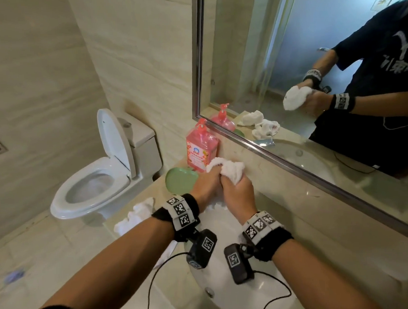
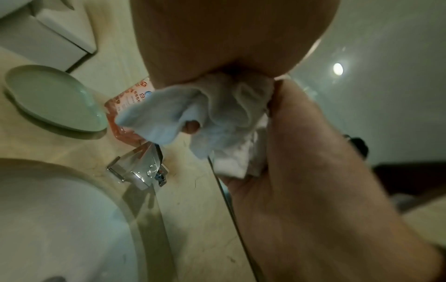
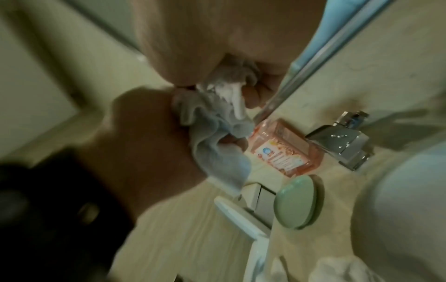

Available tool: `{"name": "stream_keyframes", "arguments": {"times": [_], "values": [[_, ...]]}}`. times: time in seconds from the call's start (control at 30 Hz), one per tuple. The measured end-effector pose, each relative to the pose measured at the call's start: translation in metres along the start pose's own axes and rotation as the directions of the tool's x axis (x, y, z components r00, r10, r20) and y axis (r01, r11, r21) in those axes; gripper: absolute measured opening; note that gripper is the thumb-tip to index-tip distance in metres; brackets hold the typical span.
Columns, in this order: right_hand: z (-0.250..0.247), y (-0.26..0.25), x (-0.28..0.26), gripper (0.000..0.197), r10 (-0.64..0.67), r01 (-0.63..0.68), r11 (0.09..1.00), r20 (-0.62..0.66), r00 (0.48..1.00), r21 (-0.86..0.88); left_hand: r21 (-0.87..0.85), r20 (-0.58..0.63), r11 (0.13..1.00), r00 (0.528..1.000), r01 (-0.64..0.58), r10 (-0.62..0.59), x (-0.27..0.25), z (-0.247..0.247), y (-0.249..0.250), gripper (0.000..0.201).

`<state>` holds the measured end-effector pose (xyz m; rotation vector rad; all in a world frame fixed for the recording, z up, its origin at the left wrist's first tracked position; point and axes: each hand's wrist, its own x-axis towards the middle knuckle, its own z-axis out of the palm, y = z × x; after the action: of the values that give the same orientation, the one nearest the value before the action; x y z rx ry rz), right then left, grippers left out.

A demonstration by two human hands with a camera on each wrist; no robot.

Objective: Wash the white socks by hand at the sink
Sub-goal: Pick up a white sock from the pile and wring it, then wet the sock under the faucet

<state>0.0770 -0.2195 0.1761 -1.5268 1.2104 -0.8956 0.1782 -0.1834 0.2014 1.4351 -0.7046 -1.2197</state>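
I count 1 white sock (image 1: 227,169) in hand, held above the sink (image 1: 230,291); a heap of more socks (image 1: 135,215) lies on the counter to the left, no. unclear. 1 pink soap bottle (image 1: 201,149), 1 green dish (image 1: 181,182), 1 tap (image 2: 142,169). Left hand (image 1: 205,185) and right hand (image 1: 238,195) both fisted on the sock, knuckles touching, wrists side by side.

We cannot see the faucet (image 2: 142,167) from the head view; our hands (image 1: 223,188) cover it. At six o'clock the sink (image 1: 228,300) is cut off.
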Motion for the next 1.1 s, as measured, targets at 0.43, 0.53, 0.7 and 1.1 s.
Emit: {"name": "stream_keyframes", "arguments": {"times": [0.43, 0.53, 0.7, 1.1], "values": [[-0.029, 0.032, 0.027, 0.013, 0.053, 0.022, 0.954, 0.243, 0.968, -0.298, 0.524, 0.260, 0.848, 0.963, -0.074, -0.076, 0.007, -0.027, -0.012, 0.018], [-0.048, 0.058, 0.022, 0.042, 0.047, 0.115, 0.911, 0.377, 0.925, -0.396, 0.750, 0.229, 0.651, 0.970, -0.117, -0.088, 0.016, -0.054, -0.028, 0.017], [-0.068, 0.082, 0.022, 0.039, 0.234, -0.080, 0.953, 0.545, 0.806, -0.291, 0.468, 0.219, 0.883, 0.966, 0.017, -0.135, 0.024, -0.070, -0.053, 0.030], [-0.057, 0.146, 0.076, 0.038, 0.402, -0.042, 0.770, 0.432, 0.807, -0.637, 0.866, 0.235, 0.496, 0.928, -0.066, -0.287, 0.084, -0.040, -0.132, 0.029]]}}
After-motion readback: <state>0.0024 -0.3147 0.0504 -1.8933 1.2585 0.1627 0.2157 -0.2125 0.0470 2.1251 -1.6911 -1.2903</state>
